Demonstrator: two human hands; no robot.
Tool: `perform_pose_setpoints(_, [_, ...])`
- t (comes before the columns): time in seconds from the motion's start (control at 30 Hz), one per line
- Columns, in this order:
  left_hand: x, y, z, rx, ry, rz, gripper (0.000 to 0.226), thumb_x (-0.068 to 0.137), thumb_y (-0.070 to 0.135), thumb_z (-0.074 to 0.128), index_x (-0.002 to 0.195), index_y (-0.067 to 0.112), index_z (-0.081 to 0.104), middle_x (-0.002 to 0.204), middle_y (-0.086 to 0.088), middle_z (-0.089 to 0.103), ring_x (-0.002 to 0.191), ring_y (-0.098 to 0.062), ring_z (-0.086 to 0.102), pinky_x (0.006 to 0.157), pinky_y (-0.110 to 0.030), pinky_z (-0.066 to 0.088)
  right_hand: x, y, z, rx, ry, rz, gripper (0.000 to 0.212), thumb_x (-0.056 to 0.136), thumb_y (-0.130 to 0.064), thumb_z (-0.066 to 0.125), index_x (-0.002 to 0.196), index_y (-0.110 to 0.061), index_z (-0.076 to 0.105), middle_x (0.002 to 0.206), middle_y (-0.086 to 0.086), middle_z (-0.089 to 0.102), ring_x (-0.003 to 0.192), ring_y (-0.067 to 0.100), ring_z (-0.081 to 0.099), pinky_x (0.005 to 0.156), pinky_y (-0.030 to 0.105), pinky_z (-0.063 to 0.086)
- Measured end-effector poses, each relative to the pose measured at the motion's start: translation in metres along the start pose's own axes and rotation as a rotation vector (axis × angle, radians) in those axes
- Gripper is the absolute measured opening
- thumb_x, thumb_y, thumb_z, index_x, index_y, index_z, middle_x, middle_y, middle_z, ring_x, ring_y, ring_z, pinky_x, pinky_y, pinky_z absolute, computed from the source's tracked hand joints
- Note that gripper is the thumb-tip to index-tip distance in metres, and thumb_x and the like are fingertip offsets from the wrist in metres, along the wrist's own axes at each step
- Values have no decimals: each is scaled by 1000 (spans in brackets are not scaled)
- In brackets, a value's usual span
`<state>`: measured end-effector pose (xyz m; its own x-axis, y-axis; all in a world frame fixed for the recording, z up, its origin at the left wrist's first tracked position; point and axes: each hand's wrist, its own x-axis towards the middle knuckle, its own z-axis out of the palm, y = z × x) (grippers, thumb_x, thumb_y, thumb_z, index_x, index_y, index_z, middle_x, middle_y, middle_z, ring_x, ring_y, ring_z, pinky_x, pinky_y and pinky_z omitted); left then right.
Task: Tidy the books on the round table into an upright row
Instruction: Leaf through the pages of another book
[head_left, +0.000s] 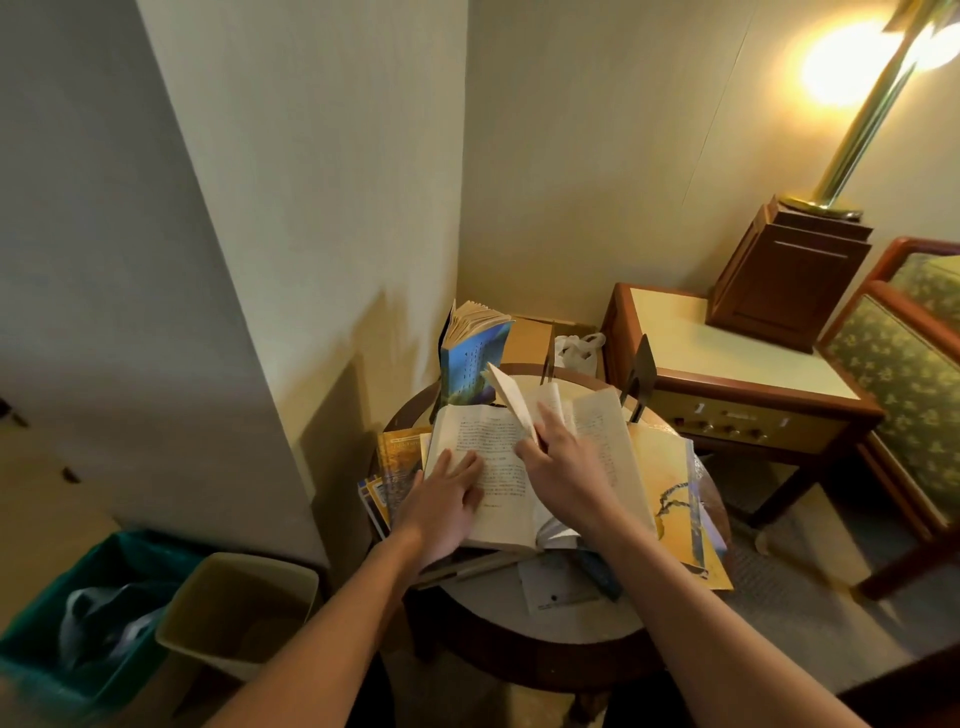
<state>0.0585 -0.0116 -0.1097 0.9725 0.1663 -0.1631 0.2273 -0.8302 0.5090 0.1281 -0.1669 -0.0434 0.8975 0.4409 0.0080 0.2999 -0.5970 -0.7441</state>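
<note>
Open book (498, 478) flat at ctr of round bench (467, 603), on top of other books. Left hand (441, 499) on its L page; right hand (561, 467) at the fold, pinching a raised leaf. Booklet stack (392, 467) sticks out under L edge, loose jacket (675, 499) under R edge, overhanging bench. Upright book (475, 358) at back, bookend (641, 379) back-R, paper sheet (550, 590) at front. Side table (727, 358) R of bench w/ wooden box (779, 280) on it, lamp (862, 119) on box. Waste bin (239, 603) on floor, L.
</note>
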Motion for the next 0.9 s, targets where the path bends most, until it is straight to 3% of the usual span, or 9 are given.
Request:
perform_pose_setpoints(0.07, [-3, 0, 1, -25, 20, -3, 53, 109, 40, 30, 160, 32, 17, 167, 12, 7, 155, -17, -7, 124, -49, -2, -1, -1, 1, -37, -80, 0, 67, 100, -56, 42, 159, -29, 24, 147, 8, 52, 122, 26, 56, 106, 53, 44])
perform_pose_setpoints(0.13, [-6, 0, 0, -47, 32, -7, 54, 108, 37, 37, 158, 34, 16, 168, 8, 7, 155, -22, -6, 125, -50, 1, -3, 1, 2, -124, -155, -1, 73, 98, -70, 27, 159, -30, 24, 157, 2, 42, 143, 27, 38, 121, 60, 14])
perform_pose_setpoints(0.23, [-6, -5, 3, -159, 55, -56, 56, 105, 26, 48, 157, 27, 26, 168, 1, 11, 155, -31, 7, 124, -52, 19, -2, 10, 5, -226, -235, -14, 69, 100, -68, 10, 157, -35, 29, 162, -10, 32, 155, 19, 14, 116, 64, -19])
perform_pose_setpoints(0.33, [-8, -10, 7, -506, 220, -136, 48, 106, 20, 47, 153, 22, 38, 163, -2, 32, 143, -26, 40, 111, -46, 45, 0, 26, 6, -472, -289, -48, 59, 105, -57, 16, 160, -34, 19, 167, -13, 18, 155, 19, -8, 111, 68, -24])
perform_pose_setpoints(0.43, [-14, -10, 6, -726, 378, -203, 40, 107, 16, 44, 147, 18, 49, 144, -5, 56, 127, -19, 54, 98, -33, 53, -2, 39, 7, -636, -312, -136, 61, 105, -57, 21, 161, -36, 9, 169, -8, 9, 154, 24, -16, 112, 64, -21])
perform_pose_setpoints(0.53, [-18, -8, -1, -917, 444, -281, 30, 107, 33, 45, 130, 31, 63, 128, 5, 63, 108, -11, 60, 82, -28, 55, 0, 47, 8, -636, -292, -146, 63, 102, -64, 21, 159, -43, 6, 169, -8, 6, 154, 22, -18, 115, 62, -19])
perform_pose_setpoints(0.63, [-23, -11, -1, -556, 498, -156, 37, 104, 45, 48, 137, 31, 58, 139, 9, 58, 119, -11, 59, 94, -40, 57, 2, 52, 9, -645, -295, -174, 64, 100, -66, 22, 159, -45, 8, 169, -8, 5, 153, 23, -18, 117, 63, -16])
perform_pose_setpoints(0.73, [-18, -7, 6, -70, 399, 197, 46, 105, 39, 46, 149, 26, 45, 156, 12, 35, 145, -5, 21, 122, -48, 25, 2, 53, 9, -657, -296, -192, 65, 100, -67, 25, 159, -44, 11, 169, -7, 4, 154, 22, -17, 119, 64, -11])
perform_pose_setpoints(0.9, [1, 7, 6, 312, 163, 149, 51, 109, 29, 30, 159, 23, 22, 166, 8, 20, 154, -10, 9, 126, -38, 0, 0, 55, 16, -674, -271, -210, 65, 97, -71, 25, 157, -47, 17, 169, -9, 6, 153, 18, -18, 121, 61, -9])
